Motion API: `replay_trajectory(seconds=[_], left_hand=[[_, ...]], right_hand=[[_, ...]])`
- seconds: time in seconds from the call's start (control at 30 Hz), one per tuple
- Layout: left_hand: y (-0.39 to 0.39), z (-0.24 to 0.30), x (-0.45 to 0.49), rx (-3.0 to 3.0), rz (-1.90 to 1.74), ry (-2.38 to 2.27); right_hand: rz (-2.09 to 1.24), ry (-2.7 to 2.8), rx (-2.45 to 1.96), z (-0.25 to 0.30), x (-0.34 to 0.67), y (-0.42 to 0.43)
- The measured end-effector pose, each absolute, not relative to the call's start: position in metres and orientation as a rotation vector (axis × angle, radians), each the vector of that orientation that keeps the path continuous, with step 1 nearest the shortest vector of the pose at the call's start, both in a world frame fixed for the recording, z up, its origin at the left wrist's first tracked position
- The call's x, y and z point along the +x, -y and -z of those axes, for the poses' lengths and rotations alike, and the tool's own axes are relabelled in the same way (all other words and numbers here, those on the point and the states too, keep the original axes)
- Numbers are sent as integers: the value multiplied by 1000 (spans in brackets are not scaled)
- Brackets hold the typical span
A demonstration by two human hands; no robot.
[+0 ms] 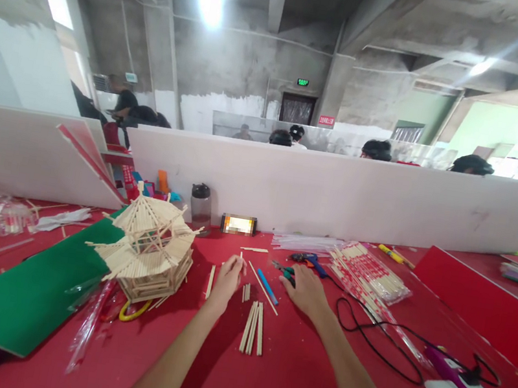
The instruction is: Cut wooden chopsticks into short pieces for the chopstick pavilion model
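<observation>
My left hand (229,276) is closed in a pinch on a thin wooden stick (241,255), whose tip shows above the fingers. To the right, my right hand (305,289) is closed over the teal handles of small pliers (284,269), whose jaws point left. Between the hands lie a blue pen-like stick (268,286) and a long thin wooden stick (263,288). Short cut sticks (246,292) rest beside my left hand, with several longer sticks (253,328) nearer to me. A wooden stick pavilion model (152,249) stands left of my left hand.
A green board (22,288) lies under the model's left side. Behind stand a dark-lidded bottle (201,206) and a white partition (318,190). At right are a glue gun (310,261), packaged sticks (369,274), a black cable (376,350) and a purple power strip (461,377).
</observation>
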State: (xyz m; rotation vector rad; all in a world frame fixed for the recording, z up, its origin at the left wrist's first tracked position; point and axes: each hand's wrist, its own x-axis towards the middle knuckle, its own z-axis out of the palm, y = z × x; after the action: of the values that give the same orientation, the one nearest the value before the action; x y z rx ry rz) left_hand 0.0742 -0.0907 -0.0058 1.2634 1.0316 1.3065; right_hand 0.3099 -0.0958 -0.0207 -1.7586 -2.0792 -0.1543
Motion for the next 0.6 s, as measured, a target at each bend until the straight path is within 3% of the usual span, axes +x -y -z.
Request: replay_trajectory(seconds=[0.2, 0.33, 0.47, 0.6], left_hand=[[87, 14, 79, 1018, -1193, -915], [88, 17, 81, 870, -1182, -831], [90, 16, 85, 832, -1180, -782], [93, 16, 90, 928, -1184, -811]], right_hand=[[190, 2005, -2031, 35, 345, 86], [112, 1971, -1753, 25, 328, 90], [-327, 1905, -1278, 13, 281, 103], [-741, 1725, -1095, 16, 239, 115]])
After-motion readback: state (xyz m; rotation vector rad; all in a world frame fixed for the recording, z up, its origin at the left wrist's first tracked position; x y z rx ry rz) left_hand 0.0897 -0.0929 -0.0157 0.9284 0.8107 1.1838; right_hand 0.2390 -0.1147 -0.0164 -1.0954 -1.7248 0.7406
